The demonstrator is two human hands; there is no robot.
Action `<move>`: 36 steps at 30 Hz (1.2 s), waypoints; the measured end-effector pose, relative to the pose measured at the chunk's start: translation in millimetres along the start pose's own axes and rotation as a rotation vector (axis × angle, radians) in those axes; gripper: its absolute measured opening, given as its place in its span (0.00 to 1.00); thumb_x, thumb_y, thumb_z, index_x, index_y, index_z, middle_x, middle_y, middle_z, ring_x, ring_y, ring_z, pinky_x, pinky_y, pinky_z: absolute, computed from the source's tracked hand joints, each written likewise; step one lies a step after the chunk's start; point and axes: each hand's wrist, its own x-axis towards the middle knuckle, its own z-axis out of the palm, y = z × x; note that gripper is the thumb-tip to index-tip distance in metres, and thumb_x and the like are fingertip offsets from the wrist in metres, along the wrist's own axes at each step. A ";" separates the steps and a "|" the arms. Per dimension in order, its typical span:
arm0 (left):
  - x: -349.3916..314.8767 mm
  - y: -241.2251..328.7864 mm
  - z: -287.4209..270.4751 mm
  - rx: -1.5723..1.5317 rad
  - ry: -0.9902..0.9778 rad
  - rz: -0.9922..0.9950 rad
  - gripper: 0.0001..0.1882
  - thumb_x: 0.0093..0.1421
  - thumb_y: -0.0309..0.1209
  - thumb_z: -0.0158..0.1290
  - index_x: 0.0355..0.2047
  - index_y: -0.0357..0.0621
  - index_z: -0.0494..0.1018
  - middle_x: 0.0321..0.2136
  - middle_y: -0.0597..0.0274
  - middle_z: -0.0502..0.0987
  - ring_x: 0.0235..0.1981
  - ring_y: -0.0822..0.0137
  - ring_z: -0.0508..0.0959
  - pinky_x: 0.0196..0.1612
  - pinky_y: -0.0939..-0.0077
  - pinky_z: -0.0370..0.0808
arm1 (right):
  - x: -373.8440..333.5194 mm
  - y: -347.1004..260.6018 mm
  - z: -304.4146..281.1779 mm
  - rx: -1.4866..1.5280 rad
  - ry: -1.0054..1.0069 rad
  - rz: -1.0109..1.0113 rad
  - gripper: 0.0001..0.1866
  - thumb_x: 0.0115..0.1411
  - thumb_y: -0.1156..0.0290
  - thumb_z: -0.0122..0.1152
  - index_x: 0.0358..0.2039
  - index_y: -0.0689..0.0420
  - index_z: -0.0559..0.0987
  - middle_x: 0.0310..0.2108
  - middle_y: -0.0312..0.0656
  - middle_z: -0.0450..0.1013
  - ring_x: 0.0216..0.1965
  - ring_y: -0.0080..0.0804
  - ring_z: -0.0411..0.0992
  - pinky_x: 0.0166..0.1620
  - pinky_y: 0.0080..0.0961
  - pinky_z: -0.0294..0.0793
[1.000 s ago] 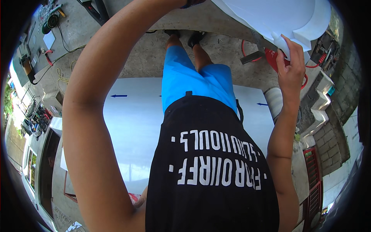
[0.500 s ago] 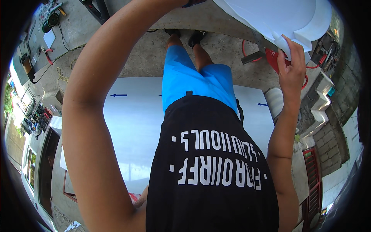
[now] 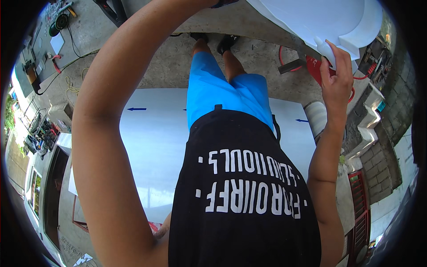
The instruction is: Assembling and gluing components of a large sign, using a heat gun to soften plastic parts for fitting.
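At the upper right, my right hand point(image 3: 336, 75) is closed around a small white squeeze bottle point(image 3: 327, 52) with a narrow nozzle. The nozzle points up and left, close against the lower edge of a large white curved panel point(image 3: 311, 15) with a stepped corner. Whether the tip touches the panel I cannot tell. My left arm point(image 3: 100, 102) reaches up and across to the top edge, with something dark at its wrist. The left hand itself lies beyond the picture.
Behind my body lies a big white sheet point(image 3: 151, 147) with blue arrows on it. A red object point(image 3: 313, 69) and a hose sit below the panel. Tools and cables point(image 3: 58, 26) lie on the worktop at far left. A white roll point(image 3: 316, 116) stands at the sheet's right end.
Almost nothing differs. The right hand and bottle have shifted very slightly.
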 end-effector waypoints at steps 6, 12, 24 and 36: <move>-2.2 2.0 0.5 0.026 0.027 -0.014 0.08 0.61 0.32 0.55 0.40 0.54 0.81 0.39 0.65 0.83 0.47 0.63 0.80 0.54 0.59 0.69 | -0.7 -0.5 -0.1 -0.011 -0.006 0.001 0.20 0.63 0.78 0.62 0.57 0.53 0.78 0.49 0.43 0.74 0.47 0.38 0.77 0.39 0.29 0.82; -0.6 4.0 5.2 0.015 0.039 -0.006 0.08 0.61 0.31 0.55 0.40 0.53 0.81 0.40 0.65 0.83 0.47 0.62 0.80 0.53 0.59 0.69 | -0.9 1.0 0.6 0.000 -0.009 0.012 0.21 0.64 0.78 0.62 0.57 0.53 0.78 0.50 0.43 0.74 0.47 0.39 0.77 0.39 0.29 0.82; 2.5 3.4 5.6 0.021 0.010 -0.008 0.08 0.62 0.32 0.54 0.39 0.53 0.81 0.40 0.65 0.83 0.47 0.62 0.80 0.54 0.59 0.69 | 0.7 -0.5 -1.3 0.039 -0.020 0.030 0.20 0.64 0.77 0.62 0.57 0.54 0.78 0.50 0.43 0.74 0.46 0.38 0.77 0.40 0.28 0.82; -1.0 0.5 0.9 0.022 0.030 -0.005 0.08 0.62 0.32 0.54 0.39 0.52 0.81 0.40 0.65 0.83 0.47 0.62 0.80 0.54 0.59 0.69 | 1.9 -1.6 -1.2 0.053 -0.019 0.039 0.20 0.64 0.77 0.62 0.57 0.54 0.78 0.49 0.43 0.74 0.45 0.37 0.77 0.38 0.27 0.81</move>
